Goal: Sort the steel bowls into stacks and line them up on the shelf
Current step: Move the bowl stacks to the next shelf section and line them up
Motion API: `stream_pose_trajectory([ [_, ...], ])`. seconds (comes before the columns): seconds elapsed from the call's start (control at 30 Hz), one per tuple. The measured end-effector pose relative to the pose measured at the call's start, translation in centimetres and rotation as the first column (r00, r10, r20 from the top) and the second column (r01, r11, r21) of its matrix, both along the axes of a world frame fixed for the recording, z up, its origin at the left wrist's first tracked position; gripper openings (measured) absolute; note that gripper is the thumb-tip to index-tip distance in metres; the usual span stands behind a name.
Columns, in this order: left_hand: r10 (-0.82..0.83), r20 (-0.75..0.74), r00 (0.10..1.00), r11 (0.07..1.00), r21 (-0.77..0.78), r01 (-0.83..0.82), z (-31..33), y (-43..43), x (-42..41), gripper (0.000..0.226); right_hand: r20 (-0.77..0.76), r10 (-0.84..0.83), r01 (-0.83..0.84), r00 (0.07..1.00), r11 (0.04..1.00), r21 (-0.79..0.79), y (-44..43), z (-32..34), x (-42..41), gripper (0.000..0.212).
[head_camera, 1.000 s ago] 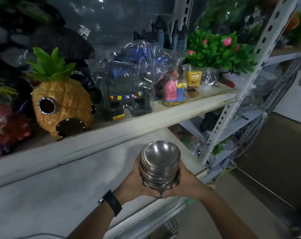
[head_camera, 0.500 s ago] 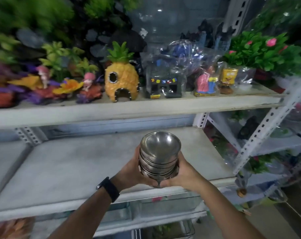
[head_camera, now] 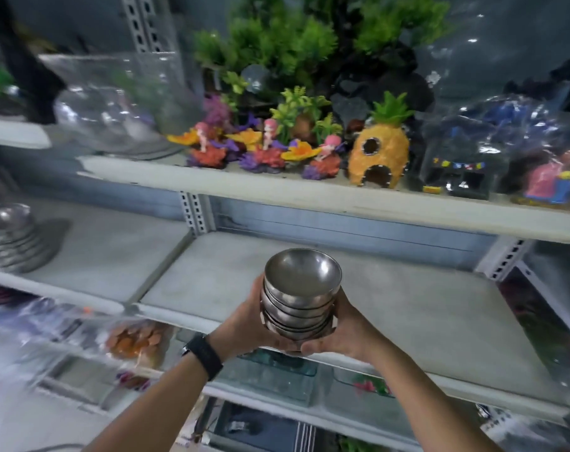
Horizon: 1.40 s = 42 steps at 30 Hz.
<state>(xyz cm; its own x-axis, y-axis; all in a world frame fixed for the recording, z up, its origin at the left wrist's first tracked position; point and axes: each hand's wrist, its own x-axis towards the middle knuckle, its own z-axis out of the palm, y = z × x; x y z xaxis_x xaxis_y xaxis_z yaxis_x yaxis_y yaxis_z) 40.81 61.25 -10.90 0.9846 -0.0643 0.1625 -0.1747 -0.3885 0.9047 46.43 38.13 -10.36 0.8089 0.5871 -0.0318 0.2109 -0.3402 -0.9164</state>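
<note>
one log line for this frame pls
phase: carry | left hand, right hand: grip bowl stack | stack: at grey shelf, not set down | second stack: far left, blurred

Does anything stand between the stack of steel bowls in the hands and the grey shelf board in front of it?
Nothing visible does. The stack of round steel bowls hangs over the grey shelf board. A second, blurred bowl stack stands far left, out of the path.

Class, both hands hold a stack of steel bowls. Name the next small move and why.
Probably set the stack down on the grey shelf: left hand and right hand cup it near its front edge; a blurred steel pile sits further left.
</note>
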Motion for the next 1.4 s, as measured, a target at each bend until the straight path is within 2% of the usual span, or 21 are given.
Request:
stream_pose_trajectory([
  [0.27, 0.14, 0.028, 0.99, 0.99, 0.025, -0.141, -0.8, 8.5, -3.3, 0.138, 0.001, 0.114, -0.114, 0.993, 0.993, 0.003, 9.1, 0.4, -1.0, 0.118],
  [0.43, 0.172, 0.046, 0.984, 0.985, 0.008, -0.173, -0.8, 15.1, -4.9, 0.14, 0.007, 0.158, -0.158, 0.987, 0.987, -0.014, 15.9, 0.6, -1.9, 0.12],
  [0.9, 0.173, 0.087, 0.981, 0.985, -0.025, -0.171, 0.4, 33.5, -7.9, 0.123, -0.013, 0.166, -0.166, 0.986, 0.986, 0.004, 35.1, 1.1, -3.9, 0.121],
  [1.2, 0.214, 0.011, 0.977, 0.977, 0.006, -0.214, -0.2, 40.6, -7.7, 0.143, -0.02, 0.192, -0.191, 0.981, 0.981, 0.025, 41.8, 1.0, -3.0, 0.13],
  [1.33, 0.247, -0.018, 0.969, 0.969, 0.023, -0.246, -0.1, 42.5, -6.4, 0.14, -0.018, 0.21, -0.208, 0.978, 0.975, 0.074, 44.1, 1.2, -1.6, 0.116],
  [1.4, 0.25, -0.015, 0.968, 0.968, 0.03, -0.249, 0.0, 43.4, -5.5, 0.138, 0.006, 0.224, -0.224, 0.975, 0.973, 0.057, 45.2, 0.9, -0.2, 0.118],
])
